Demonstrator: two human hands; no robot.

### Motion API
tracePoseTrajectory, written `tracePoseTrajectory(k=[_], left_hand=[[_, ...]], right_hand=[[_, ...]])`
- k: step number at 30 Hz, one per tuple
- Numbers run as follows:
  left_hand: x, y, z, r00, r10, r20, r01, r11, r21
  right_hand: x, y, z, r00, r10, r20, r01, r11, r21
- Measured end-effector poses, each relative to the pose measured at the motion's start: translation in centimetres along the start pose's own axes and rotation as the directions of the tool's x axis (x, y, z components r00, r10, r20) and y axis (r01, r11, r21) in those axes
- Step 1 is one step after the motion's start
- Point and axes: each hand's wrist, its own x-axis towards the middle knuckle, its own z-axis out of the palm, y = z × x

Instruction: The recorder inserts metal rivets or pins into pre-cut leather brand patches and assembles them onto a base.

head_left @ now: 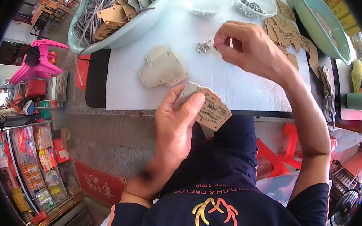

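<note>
White cloth-covered worktable (pixel 233 81) lying under both hands. Left hand (pixel 176 121) gripping flat beige plastic part with brown card tag (pixel 210 109) at table's near edge. Right hand (pixel 244 46) pinching closed just beside small pile of silver metal screws (pixel 203 46). Stack of beige plastic plates (pixel 163 67) resting between hands.

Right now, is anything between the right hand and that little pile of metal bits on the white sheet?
Nothing visible. The right hand sits just right of the metal bits, fingertips almost on them, with only bare white sheet between. The beige plate lies lower left, out of the way.
</note>
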Motion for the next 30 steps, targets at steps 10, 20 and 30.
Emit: tracePoseTrajectory(k=[10,20,30], left_hand=[[0.0,0.6,0.7,0.998,0.054,0.031,-0.054,0.999,-0.002],[-0.2,0.3,0.4,0.988,0.144,0.052,-0.148,0.986,0.075],[-0.2,0.2,0.4,0.982,0.178,0.071,-0.187,0.971,0.15]], right_hand=[[-2.9,-3.0,-0.6,0.804,0.248,0.541,-0.514,0.746,0.422],[-3.3,-3.3,-0.7,0.719,0.187,0.67,-0.654,0.509,0.56],[-3.7,-3.6,-0.8,0.719,0.216,0.661,-0.671,0.464,0.578]])
